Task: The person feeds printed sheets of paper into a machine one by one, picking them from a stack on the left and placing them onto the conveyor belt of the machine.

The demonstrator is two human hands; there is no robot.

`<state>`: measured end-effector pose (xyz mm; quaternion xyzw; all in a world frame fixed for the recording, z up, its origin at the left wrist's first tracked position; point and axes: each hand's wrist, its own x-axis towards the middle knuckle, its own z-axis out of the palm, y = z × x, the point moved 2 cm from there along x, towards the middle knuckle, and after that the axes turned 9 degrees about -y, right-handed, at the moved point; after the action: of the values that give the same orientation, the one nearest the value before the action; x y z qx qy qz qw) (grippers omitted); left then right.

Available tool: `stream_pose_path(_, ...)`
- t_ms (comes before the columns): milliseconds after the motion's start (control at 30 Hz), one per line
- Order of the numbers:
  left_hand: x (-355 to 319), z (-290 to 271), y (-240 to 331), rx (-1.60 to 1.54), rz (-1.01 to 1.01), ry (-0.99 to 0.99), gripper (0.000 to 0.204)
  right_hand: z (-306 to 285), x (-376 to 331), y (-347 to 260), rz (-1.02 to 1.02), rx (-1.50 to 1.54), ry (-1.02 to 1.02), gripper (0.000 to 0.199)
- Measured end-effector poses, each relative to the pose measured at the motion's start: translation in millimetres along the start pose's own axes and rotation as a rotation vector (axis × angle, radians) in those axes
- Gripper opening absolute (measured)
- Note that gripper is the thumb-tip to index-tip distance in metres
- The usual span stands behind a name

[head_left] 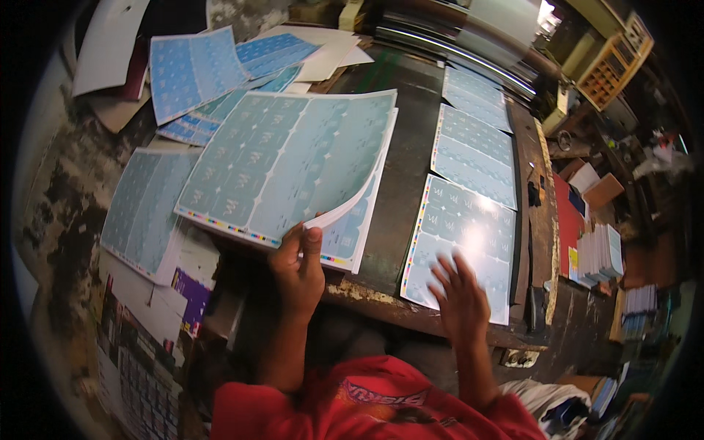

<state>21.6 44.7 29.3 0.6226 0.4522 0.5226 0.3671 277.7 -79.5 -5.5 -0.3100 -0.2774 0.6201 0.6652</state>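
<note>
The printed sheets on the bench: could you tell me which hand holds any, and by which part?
The left hand pinches the top printed sheet at its lifted near edge. The right hand holds nothing.

Print shop workroom: worn dark worktable (411, 147) spread with uncut teal printed sheets (469, 242) bearing colour-bar margins; paper stacks (455, 37) at far edge; bundled printed matter (598, 253) right; wooden pigeonhole rack (612, 70) far right.

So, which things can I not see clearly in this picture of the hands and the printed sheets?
- Right hand, head view: fingers smeared by motion; contact with the glossy sheet unclear.
- Sheet stack: the lifted top sheet covers the lower sheets.
- Left hand: fingertips hidden beneath that sheet's edge.
- Sheet patterns: too small to tell.
</note>
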Motion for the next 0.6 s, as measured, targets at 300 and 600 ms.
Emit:
stream_pose_path(300, 6.1, 7.3, -9.0, 0.147, 0.082, 0.075, 0.033, 75.0, 383.1, -24.5, 0.342, -0.137, -0.238, 0.045)
stream_pose_path(600, 0.8, 15.7, 5.2, 0.398, 0.156, -0.055, 0.031, 144.5, 368.0, 39.9, -0.037, -1.921, -0.278, 0.083)
